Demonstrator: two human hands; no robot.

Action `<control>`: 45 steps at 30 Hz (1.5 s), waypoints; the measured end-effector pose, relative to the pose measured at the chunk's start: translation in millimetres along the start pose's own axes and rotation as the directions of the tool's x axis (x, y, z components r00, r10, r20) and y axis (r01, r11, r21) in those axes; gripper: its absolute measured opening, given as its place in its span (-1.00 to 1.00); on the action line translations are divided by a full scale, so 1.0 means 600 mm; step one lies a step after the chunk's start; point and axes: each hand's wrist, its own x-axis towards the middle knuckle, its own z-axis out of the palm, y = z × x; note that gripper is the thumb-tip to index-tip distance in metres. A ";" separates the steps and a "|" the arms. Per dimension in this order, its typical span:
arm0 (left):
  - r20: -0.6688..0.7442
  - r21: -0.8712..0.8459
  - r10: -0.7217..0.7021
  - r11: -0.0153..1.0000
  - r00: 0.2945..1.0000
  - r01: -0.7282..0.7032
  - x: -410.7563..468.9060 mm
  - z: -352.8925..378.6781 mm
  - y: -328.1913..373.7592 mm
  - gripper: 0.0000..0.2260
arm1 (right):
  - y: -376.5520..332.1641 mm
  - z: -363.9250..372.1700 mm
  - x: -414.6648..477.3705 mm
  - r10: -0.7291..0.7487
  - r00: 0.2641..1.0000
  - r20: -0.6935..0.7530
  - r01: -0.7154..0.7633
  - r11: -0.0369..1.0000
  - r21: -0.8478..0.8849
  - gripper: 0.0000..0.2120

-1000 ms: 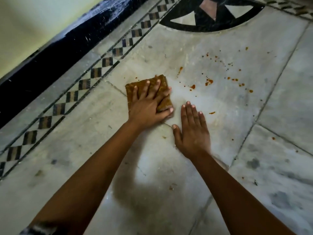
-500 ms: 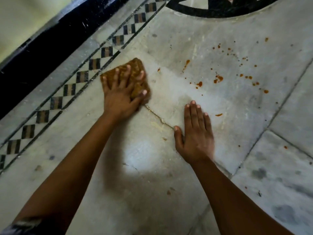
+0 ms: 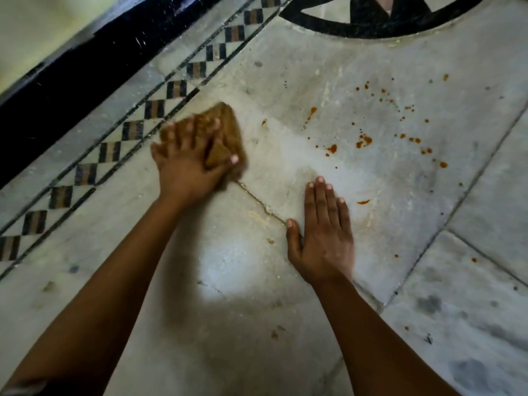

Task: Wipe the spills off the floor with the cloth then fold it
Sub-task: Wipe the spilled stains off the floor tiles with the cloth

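Floor [image 3: 428, 67]: pale marble slabs, with a grey joint running across; a bright reflection is seen at 6 o'clock.
Right hand [image 3: 321, 238]: laid flat on the floor, fingers straight and close together, nothing held; placed at 4 o'clock of the cloth.
Left hand [image 3: 185, 164]: pressed down on the cloth, fingers spread, blurred.
Cloth [image 3: 225, 121]: brown, bunched, kept under the left hand, near the checkered border [image 3: 134, 130] at 10 o'clock.
Spills [image 3: 363, 141]: orange drops scattered at 2 o'clock, apart from the cloth.
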 end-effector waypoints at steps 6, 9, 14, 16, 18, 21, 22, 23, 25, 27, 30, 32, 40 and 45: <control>0.050 -0.030 0.011 1.000 0.999 -0.009 0.120 -0.017 0.111 -0.43 | -0.003 -0.002 0.000 0.006 1.000 0.010 -0.007 1.000 0.006 -0.36; 0.056 0.078 0.303 0.949 0.951 -0.307 0.057 0.002 0.142 -0.45 | 0.000 0.000 -0.001 0.006 1.000 0.004 -0.006 1.000 0.018 -0.37; -0.028 0.120 0.156 0.981 0.987 -0.152 0.034 0.011 0.039 -0.35 | 0.001 0.001 -0.002 0.008 1.000 -0.002 -0.008 0.999 0.037 -0.36; -0.006 0.062 0.015 0.998 1.000 -0.015 0.079 -0.004 0.048 -0.35 | -0.001 0.001 -0.003 0.002 1.000 0.008 -0.002 0.999 0.042 -0.37; 0.023 0.029 0.002 1.000 1.000 -0.003 0.111 -0.011 0.098 -0.42 | -0.001 -0.002 -0.004 0.002 1.000 0.014 -0.003 0.999 0.038 -0.37; 0.056 0.046 0.170 0.984 0.984 -0.172 0.099 -0.007 0.157 -0.49 | -0.002 -0.003 -0.001 0.002 1.000 0.021 -0.003 0.999 0.045 -0.36; 0.059 0.072 0.250 0.965 0.967 -0.254 0.079 -0.002 0.159 -0.48 | -0.002 -0.004 -0.002 0.003 1.000 0.018 -0.004 0.999 0.047 -0.37; 0.059 0.099 0.326 0.938 0.943 -0.331 0.058 0.005 0.152 -0.47 | -0.001 -0.004 -0.003 0.004 1.000 0.016 -0.004 0.999 0.048 -0.37; 0.049 0.125 0.426 0.895 0.903 -0.429 0.026 0.012 0.119 -0.42 | 0.001 -0.010 -0.009 0.007 1.000 -0.014 -0.006 0.999 0.047 -0.37; 0.045 0.089 0.379 0.920 0.924 -0.381 0.021 0.006 0.084 -0.34 | 0.010 -0.022 -0.016 0.013 0.999 -0.051 -0.009 0.998 0.061 -0.36; 0.059 0.012 0.184 0.983 0.981 -0.185 0.072 -0.008 0.090 -0.31 | 0.048 -0.053 -0.009 0.085 0.990 -0.117 -0.077 0.994 0.073 -0.34; 0.069 -0.020 0.097 0.995 0.993 -0.096 0.113 -0.012 0.136 -0.42 | 0.086 -0.064 0.004 0.131 0.986 -0.099 -0.129 0.991 0.025 -0.31; 0.034 0.045 0.471 0.880 0.882 -0.472 0.055 0.010 0.178 -0.42 | 0.192 -0.056 0.033 0.128 0.992 -0.018 -0.128 0.991 -0.037 -0.26; 0.028 -0.008 0.146 0.989 0.989 -0.146 0.144 -0.006 0.158 -0.44 | 0.194 -0.054 0.032 0.127 0.991 -0.038 -0.128 0.992 -0.006 -0.31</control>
